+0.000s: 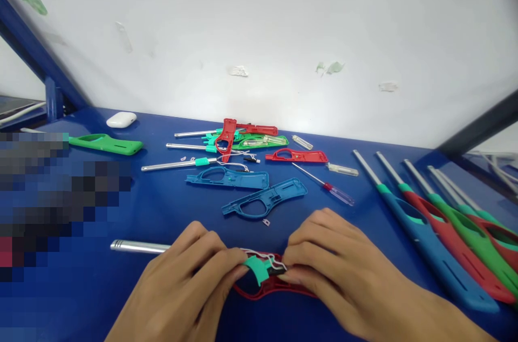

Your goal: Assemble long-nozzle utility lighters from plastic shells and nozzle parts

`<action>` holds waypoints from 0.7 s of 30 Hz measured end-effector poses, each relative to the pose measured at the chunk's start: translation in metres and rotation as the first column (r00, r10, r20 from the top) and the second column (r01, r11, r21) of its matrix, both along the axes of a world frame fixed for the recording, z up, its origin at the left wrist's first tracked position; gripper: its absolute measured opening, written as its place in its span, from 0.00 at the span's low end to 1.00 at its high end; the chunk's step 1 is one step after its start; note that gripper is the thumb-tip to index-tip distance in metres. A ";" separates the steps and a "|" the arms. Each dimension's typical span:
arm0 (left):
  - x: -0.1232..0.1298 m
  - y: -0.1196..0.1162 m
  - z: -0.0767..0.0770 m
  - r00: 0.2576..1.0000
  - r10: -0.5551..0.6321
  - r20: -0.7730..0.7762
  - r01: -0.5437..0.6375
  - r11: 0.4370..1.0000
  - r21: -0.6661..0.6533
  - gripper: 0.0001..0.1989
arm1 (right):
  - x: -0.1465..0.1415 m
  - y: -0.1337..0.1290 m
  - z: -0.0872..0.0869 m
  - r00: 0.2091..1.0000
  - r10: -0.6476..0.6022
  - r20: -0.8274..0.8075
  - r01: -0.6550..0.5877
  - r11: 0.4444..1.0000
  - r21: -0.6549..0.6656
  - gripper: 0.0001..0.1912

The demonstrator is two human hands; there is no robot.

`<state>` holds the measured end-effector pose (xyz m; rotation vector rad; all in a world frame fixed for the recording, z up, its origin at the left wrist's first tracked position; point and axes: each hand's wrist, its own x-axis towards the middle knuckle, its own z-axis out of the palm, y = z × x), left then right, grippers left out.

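Observation:
A red lighter shell half (279, 285) lies on the blue table in front of me, under both hands. My left hand (190, 272) pinches at a teal trigger (259, 269) seated over the shell's finger opening. A silver lighter tube (140, 246) sticks out to the left from beneath that hand. My right hand (327, 261) is closed at a small black igniter (277, 269) beside the trigger. White wires (263, 253) loop from it toward the left. My fingertips partly hide the shell and the igniter.
Beyond my hands lie blue shell halves (265, 199), a screwdriver (339, 193), red shell halves (297, 156), silver tubes (178, 164) and a clear fuel tank (343, 170). Several whole lighters (437, 245) line the right side. A green lighter (107, 144) and white earbud case (121, 120) sit left.

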<state>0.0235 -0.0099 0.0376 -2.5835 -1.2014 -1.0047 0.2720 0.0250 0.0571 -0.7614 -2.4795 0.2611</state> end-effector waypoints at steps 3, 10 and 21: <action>0.000 0.001 0.000 1.000 0.008 -0.014 -0.008 1.000 0.000 0.13 | 0.001 0.000 0.000 1.000 0.013 -0.015 -0.013 1.000 -0.022 0.14; 0.000 0.001 0.002 1.000 0.014 -0.001 -0.014 1.000 -0.007 0.12 | -0.002 0.000 -0.001 0.999 0.007 -0.035 -0.010 0.997 -0.081 0.13; 0.010 0.004 0.005 0.984 0.150 0.097 -0.147 0.988 -0.038 0.13 | 0.005 -0.003 -0.007 1.000 -0.017 -0.011 0.016 0.997 -0.071 0.06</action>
